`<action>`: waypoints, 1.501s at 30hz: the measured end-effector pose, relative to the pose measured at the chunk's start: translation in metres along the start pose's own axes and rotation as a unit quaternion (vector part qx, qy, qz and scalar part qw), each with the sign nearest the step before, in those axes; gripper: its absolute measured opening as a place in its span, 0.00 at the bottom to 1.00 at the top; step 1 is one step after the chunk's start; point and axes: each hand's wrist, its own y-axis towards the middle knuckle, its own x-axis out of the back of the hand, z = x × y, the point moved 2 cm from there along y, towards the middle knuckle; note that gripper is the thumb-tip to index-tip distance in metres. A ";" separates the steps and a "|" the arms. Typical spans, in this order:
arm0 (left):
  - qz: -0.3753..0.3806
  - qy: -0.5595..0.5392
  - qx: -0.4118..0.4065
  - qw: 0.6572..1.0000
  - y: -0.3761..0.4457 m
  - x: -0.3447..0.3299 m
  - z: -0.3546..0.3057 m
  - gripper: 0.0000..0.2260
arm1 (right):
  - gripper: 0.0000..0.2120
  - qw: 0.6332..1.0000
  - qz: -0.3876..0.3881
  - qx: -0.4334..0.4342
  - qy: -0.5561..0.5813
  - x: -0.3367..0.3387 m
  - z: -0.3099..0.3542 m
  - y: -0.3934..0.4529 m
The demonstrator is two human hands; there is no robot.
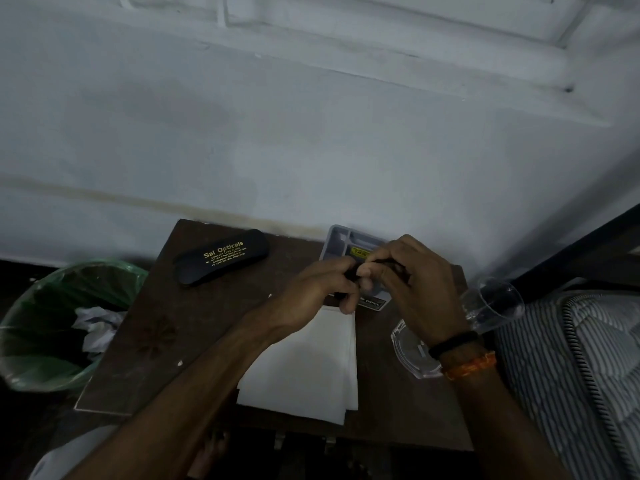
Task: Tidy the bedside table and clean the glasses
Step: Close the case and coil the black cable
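Dark glasses (381,262), mostly hidden, sit pinched between left hand (322,285) and right hand (412,289) above the white cloth (304,368), probably for wiping.

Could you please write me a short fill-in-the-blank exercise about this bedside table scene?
1. The gold lettering on the black glasses case reads "Sai ____".
2. The bin beside the table has a ____ liner.
3. Under the left hand and right hand lies a ____ cloth.

Missing words: Opticals; green; white
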 end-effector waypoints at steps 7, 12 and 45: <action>0.017 -0.085 0.046 0.995 -0.002 0.007 0.002 0.16 | 0.09 0.997 0.030 -0.013 0.077 -0.009 -0.005 0.003; 0.028 -0.146 0.041 0.988 -0.004 0.011 0.003 0.13 | 0.09 0.970 0.042 -0.096 0.219 -0.014 -0.004 0.002; -0.137 0.268 -0.080 0.950 -0.005 0.010 0.011 0.15 | 0.06 0.975 0.109 -0.145 0.131 -0.029 -0.018 -0.006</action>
